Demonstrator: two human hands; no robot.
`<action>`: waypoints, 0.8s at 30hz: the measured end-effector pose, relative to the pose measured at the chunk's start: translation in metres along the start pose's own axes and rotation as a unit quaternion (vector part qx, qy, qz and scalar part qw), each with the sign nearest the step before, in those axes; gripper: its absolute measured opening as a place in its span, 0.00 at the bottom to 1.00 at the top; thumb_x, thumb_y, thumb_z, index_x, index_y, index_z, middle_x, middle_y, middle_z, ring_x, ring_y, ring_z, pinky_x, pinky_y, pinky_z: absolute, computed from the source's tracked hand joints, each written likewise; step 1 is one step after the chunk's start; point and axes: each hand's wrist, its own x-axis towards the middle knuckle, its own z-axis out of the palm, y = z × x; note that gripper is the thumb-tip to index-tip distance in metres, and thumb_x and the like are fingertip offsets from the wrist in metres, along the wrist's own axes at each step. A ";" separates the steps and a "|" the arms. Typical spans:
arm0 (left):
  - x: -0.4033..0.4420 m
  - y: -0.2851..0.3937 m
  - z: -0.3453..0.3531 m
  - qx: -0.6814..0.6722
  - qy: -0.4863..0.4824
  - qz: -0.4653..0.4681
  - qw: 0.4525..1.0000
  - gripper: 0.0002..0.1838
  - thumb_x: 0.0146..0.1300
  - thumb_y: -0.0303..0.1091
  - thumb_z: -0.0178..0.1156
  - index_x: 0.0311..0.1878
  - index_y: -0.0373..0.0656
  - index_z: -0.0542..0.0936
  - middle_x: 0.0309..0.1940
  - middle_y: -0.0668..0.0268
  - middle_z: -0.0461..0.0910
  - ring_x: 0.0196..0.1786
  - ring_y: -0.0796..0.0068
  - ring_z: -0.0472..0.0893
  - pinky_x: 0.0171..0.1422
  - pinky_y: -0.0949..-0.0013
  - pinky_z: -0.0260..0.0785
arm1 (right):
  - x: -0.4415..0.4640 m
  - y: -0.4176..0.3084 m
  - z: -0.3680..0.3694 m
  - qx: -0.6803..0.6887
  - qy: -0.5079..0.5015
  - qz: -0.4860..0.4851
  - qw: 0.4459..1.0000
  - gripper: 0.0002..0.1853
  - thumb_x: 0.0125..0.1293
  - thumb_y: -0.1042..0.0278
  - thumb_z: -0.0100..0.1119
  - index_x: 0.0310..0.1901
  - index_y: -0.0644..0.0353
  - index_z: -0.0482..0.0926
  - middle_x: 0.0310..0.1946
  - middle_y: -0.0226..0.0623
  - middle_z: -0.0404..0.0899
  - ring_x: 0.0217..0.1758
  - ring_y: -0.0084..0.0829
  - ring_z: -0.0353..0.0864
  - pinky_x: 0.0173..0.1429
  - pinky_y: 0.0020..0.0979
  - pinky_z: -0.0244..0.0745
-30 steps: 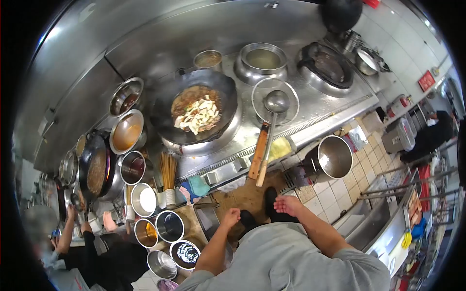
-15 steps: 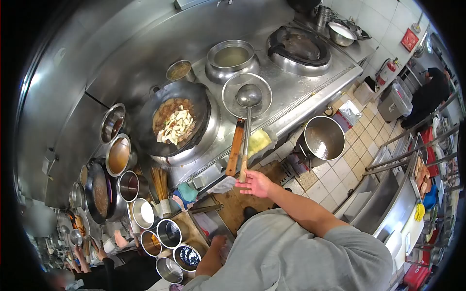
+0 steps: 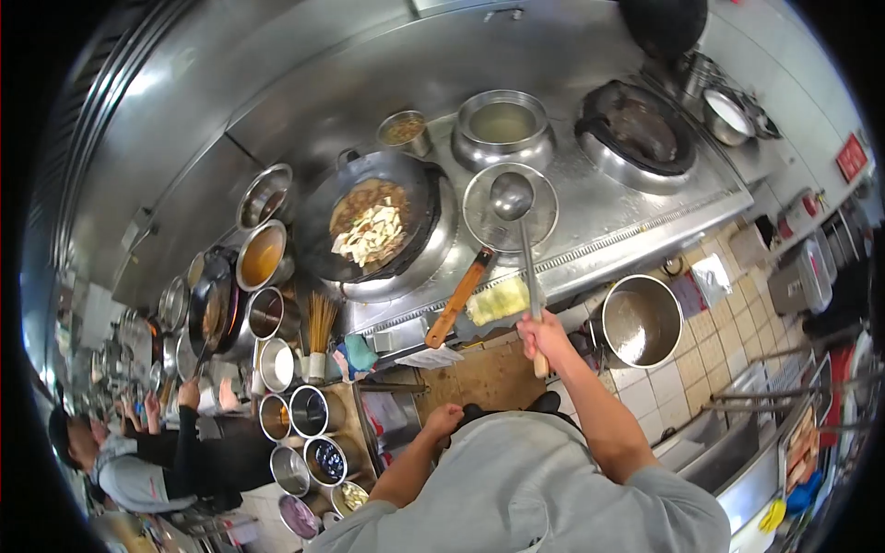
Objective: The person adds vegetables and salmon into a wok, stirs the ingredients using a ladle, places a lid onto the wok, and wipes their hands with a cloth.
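Note:
My right hand (image 3: 546,339) is wrapped round the handle of a long ladle (image 3: 513,197), whose bowl lies over a round mesh strainer (image 3: 479,219). The strainer's wooden handle (image 3: 459,300) points toward me, beside a folded yellow cloth (image 3: 499,302) at the stove's edge. My left hand (image 3: 444,420) is closed near my waist, away from the cookware; what it holds, if anything, is hidden. Left of the strainer, a black wok (image 3: 318,207) holds pale sliced pieces (image 3: 373,238) over brown food in sauce.
Steel pots of sauces (image 3: 308,410) stand at the lower left, near bamboo sticks (image 3: 321,323). A large pot (image 3: 643,321) stands at the right on the tiled floor. A co-worker (image 3: 138,470) is at the far left. A lidless pot (image 3: 502,123) sits at the stove's back.
My right hand has closed on the ladle handle, and the ladle has turned apart from the strainer handle. My left hand has come back up near my waist. The view has shifted.

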 end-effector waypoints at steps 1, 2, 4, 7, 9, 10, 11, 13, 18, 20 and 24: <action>0.002 0.002 0.005 0.011 0.043 0.010 0.999 0.15 0.63 0.46 0.59 0.37 0.45 0.86 0.38 0.58 0.87 0.45 0.58 0.86 0.52 0.61 0.77 | -0.016 -0.002 0.000 -0.085 0.025 -0.024 0.996 0.08 0.65 0.74 0.60 0.41 0.57 0.69 0.17 0.28 0.68 0.13 0.24 0.68 0.17 0.33 0.63; 0.005 0.001 0.009 0.024 0.086 0.021 0.996 0.16 0.63 0.47 0.60 0.39 0.45 0.87 0.39 0.58 0.87 0.47 0.58 0.86 0.55 0.60 0.77 | -0.031 -0.006 0.001 -0.169 0.050 -0.052 0.983 0.08 0.66 0.74 0.60 0.42 0.58 0.69 0.18 0.28 0.69 0.14 0.25 0.70 0.18 0.33 0.65; 0.014 -0.006 0.011 0.028 0.090 -0.012 0.996 0.16 0.63 0.48 0.60 0.42 0.47 0.87 0.43 0.57 0.87 0.50 0.57 0.85 0.57 0.59 0.76 | -0.043 -0.002 -0.006 -0.270 0.075 -0.106 0.954 0.09 0.67 0.73 0.60 0.45 0.60 0.70 0.21 0.30 0.71 0.16 0.25 0.73 0.20 0.31 0.69; 0.022 -0.001 0.005 0.018 0.095 -0.073 0.993 0.15 0.63 0.48 0.60 0.43 0.50 0.87 0.44 0.57 0.87 0.52 0.56 0.84 0.59 0.58 0.75 | -0.045 -0.003 -0.015 -0.288 0.038 -0.134 0.947 0.24 0.66 0.70 0.61 0.63 0.60 0.70 0.41 0.42 0.82 0.26 0.32 0.82 0.33 0.31 0.78; 0.025 0.000 0.000 0.040 0.074 -0.078 0.993 0.15 0.62 0.48 0.61 0.43 0.51 0.88 0.44 0.57 0.86 0.52 0.55 0.84 0.58 0.58 0.76 | -0.038 -0.004 -0.013 -0.357 0.036 -0.181 0.916 0.30 0.66 0.70 0.61 0.69 0.57 0.66 0.49 0.46 0.81 0.31 0.36 0.84 0.41 0.33 0.79; 0.034 -0.002 -0.002 0.065 0.052 -0.059 0.995 0.14 0.62 0.48 0.61 0.42 0.52 0.88 0.44 0.57 0.86 0.51 0.55 0.84 0.58 0.57 0.76 | -0.035 -0.009 -0.007 -0.387 0.031 -0.201 0.899 0.32 0.66 0.71 0.61 0.71 0.56 0.64 0.51 0.46 0.81 0.34 0.35 0.84 0.44 0.32 0.79; 0.043 0.000 -0.005 0.088 0.031 -0.037 0.995 0.14 0.61 0.48 0.61 0.42 0.52 0.88 0.44 0.57 0.86 0.50 0.55 0.85 0.57 0.57 0.76 | -0.035 -0.019 0.003 -0.416 0.027 -0.223 0.881 0.34 0.66 0.71 0.62 0.74 0.55 0.62 0.52 0.47 0.82 0.38 0.35 0.84 0.48 0.32 0.79; 0.058 0.006 -0.005 0.067 0.019 -0.009 0.997 0.14 0.61 0.48 0.61 0.41 0.53 0.88 0.44 0.57 0.86 0.50 0.55 0.85 0.57 0.56 0.76 | -0.043 -0.041 0.028 -0.470 0.003 -0.257 0.844 0.37 0.66 0.74 0.62 0.76 0.55 0.59 0.49 0.44 0.83 0.46 0.29 0.82 0.54 0.29 0.77; 0.118 0.003 -0.003 0.128 -0.018 0.045 0.991 0.16 0.61 0.47 0.59 0.44 0.49 0.87 0.46 0.56 0.86 0.52 0.54 0.84 0.58 0.54 0.76 | -0.052 -0.087 0.083 -0.544 -0.070 -0.162 0.820 0.36 0.65 0.71 0.61 0.75 0.48 0.62 0.49 0.54 0.82 0.45 0.53 0.85 0.50 0.38 0.78; 0.137 0.003 -0.016 0.072 -0.003 0.068 0.995 0.18 0.62 0.47 0.57 0.45 0.46 0.86 0.48 0.54 0.86 0.52 0.52 0.84 0.57 0.53 0.76 | -0.044 -0.102 0.102 -0.602 -0.107 -0.171 0.773 0.36 0.65 0.71 0.60 0.75 0.47 0.62 0.49 0.55 0.81 0.44 0.54 0.84 0.49 0.41 0.78; 0.162 0.004 -0.036 0.087 0.016 0.062 0.994 0.20 0.63 0.45 0.52 0.45 0.40 0.85 0.48 0.50 0.85 0.52 0.50 0.84 0.58 0.51 0.75 | -0.015 -0.124 0.144 -0.707 -0.155 -0.150 0.674 0.37 0.65 0.73 0.56 0.76 0.46 0.59 0.46 0.55 0.82 0.42 0.55 0.83 0.46 0.46 0.77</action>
